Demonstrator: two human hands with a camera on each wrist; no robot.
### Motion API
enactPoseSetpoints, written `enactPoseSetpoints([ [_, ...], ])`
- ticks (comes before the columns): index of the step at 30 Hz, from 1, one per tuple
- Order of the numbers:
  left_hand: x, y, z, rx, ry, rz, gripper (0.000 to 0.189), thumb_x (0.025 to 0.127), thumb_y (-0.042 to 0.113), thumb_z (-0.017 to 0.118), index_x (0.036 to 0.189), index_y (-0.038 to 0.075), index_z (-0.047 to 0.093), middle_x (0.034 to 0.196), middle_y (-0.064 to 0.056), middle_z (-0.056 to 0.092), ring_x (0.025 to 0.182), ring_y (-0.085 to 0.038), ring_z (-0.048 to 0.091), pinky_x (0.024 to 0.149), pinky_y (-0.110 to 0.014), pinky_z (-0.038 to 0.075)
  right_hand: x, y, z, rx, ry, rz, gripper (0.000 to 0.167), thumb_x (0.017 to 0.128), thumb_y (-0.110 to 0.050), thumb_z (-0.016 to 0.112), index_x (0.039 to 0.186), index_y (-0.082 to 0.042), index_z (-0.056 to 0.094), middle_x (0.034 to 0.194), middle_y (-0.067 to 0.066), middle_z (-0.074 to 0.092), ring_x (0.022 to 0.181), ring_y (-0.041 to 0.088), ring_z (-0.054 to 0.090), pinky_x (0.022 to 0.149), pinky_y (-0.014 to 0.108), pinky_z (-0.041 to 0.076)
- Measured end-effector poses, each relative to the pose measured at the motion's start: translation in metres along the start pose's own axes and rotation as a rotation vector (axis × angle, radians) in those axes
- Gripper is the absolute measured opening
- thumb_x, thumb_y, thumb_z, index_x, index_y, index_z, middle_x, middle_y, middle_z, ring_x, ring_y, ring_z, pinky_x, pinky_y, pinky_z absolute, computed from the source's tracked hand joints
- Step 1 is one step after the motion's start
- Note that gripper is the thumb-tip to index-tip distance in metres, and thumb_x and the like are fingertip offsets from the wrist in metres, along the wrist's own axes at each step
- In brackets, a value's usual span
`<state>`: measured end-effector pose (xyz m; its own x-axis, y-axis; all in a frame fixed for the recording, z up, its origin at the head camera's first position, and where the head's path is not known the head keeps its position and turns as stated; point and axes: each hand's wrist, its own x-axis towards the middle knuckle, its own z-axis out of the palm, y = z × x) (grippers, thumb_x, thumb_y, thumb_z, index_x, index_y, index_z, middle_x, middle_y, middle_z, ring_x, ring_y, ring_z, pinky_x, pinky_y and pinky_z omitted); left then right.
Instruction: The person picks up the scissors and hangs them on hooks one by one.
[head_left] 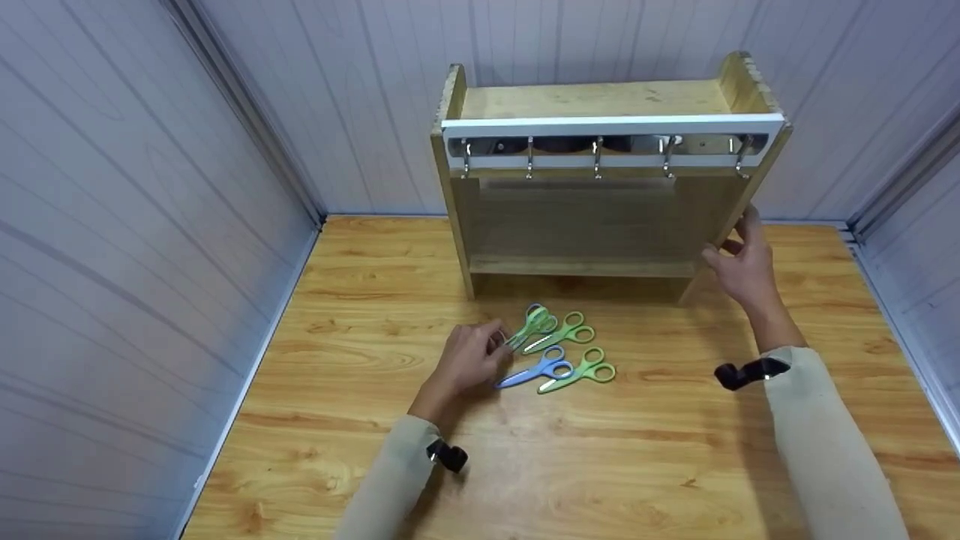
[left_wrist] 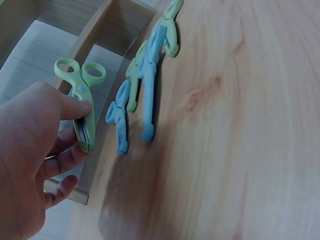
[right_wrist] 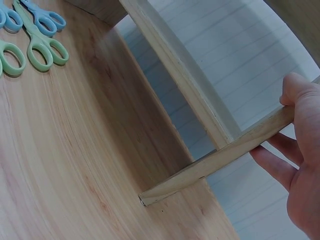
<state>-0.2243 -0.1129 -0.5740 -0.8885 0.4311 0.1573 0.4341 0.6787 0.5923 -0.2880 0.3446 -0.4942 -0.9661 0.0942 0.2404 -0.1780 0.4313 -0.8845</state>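
Note:
My left hand (head_left: 469, 356) pinches a pair of green scissors (left_wrist: 86, 120) by the blade end, thumb on one side and fingers on the other. Their handle loops point away from the palm, raised over the table in the left wrist view. Beside them lie blue scissors (head_left: 551, 367), green scissors (head_left: 592, 369) and another green pair (head_left: 571, 328). A second blue pair (left_wrist: 118, 120) lies partly hidden behind the held ones in the head view. With thumb and fingers, my right hand (head_left: 746, 262) grips the right side panel (right_wrist: 220, 159) of a wooden shelf (head_left: 585, 266).
A white rail (head_left: 615, 120) with several metal hooks (head_left: 598, 157) runs across the upper front of the shelf. The shelf stands on the wood-grain table (head_left: 637, 465), close to the back wall (head_left: 375, 97). A panelled wall (head_left: 112, 225) borders the left side.

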Motion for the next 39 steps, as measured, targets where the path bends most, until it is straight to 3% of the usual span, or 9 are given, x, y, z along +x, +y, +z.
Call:
enactPoseSetpoints([
  [7,0.003,0.003,-0.010,0.014,0.030,0.019,0.012,0.104,0.017,0.074,0.113,0.009,0.076,0.098,-0.007,0.084,0.085,-0.023,0.076,0.090,-0.046,0.055,0.000,-0.002,-0.001,-0.012,-0.015,0.024,0.095,0.103,0.002,0.061,0.182,-0.018,0.010,0.183,0.028,0.027,0.156,0.057,0.045,0.091,0.002,0.048],
  [13,0.004,0.006,-0.020,0.024,0.084,0.063,0.011,0.103,0.017,0.076,0.112,0.010,0.076,0.095,-0.005,0.084,0.084,-0.025,0.077,0.088,-0.047,0.053,0.001,-0.001,-0.003,-0.051,-0.014,0.041,0.096,0.103,0.001,0.061,0.182,-0.020,0.010,0.186,0.021,0.026,0.162,0.049,0.043,0.107,0.018,0.054],
  [20,0.004,0.008,-0.034,-0.014,0.116,0.058,0.009,0.103,0.015,0.078,0.110,0.010,0.074,0.093,-0.007,0.082,0.083,-0.026,0.076,0.088,-0.045,0.051,-0.001,-0.002,0.000,0.009,0.002,0.009,0.095,0.102,0.003,0.062,0.181,-0.019,0.014,0.180,0.028,0.035,0.147,0.056,0.054,0.088,0.003,0.050],
  [24,0.005,0.010,-0.042,-0.039,0.124,0.050,0.008,0.104,0.014,0.077,0.111,0.010,0.075,0.093,-0.007,0.080,0.083,-0.023,0.074,0.084,-0.038,0.053,0.000,-0.001,0.001,0.009,0.007,-0.010,0.095,0.102,0.004,0.063,0.181,-0.017,0.015,0.178,0.029,0.037,0.147,0.054,0.054,0.090,0.005,0.051],
  [29,0.008,0.013,-0.053,-0.105,0.136,0.038,0.008,0.107,0.013,0.076,0.113,0.009,0.074,0.095,-0.007,0.079,0.085,-0.019,0.072,0.076,-0.030,0.055,0.002,-0.002,-0.001,-0.044,-0.003,-0.002,0.098,0.103,0.003,0.067,0.181,-0.021,0.013,0.182,0.020,0.031,0.160,0.046,0.045,0.112,0.026,0.054],
  [31,0.009,0.014,-0.057,-0.123,0.147,0.045,0.008,0.107,0.013,0.076,0.114,0.009,0.074,0.095,-0.008,0.079,0.086,-0.020,0.072,0.077,-0.029,0.056,0.002,-0.002,-0.001,-0.045,-0.005,0.004,0.098,0.103,0.003,0.067,0.181,-0.022,0.012,0.183,0.019,0.031,0.160,0.047,0.046,0.113,0.031,0.055],
  [39,0.014,0.016,-0.068,-0.157,0.181,0.092,0.011,0.106,0.010,0.077,0.114,0.005,0.074,0.093,-0.013,0.078,0.086,-0.026,0.073,0.080,-0.049,0.063,0.001,-0.004,-0.002,-0.041,-0.031,0.050,0.098,0.104,0.002,0.064,0.182,-0.022,0.009,0.186,0.022,0.026,0.158,0.051,0.048,0.109,0.025,0.055],
])
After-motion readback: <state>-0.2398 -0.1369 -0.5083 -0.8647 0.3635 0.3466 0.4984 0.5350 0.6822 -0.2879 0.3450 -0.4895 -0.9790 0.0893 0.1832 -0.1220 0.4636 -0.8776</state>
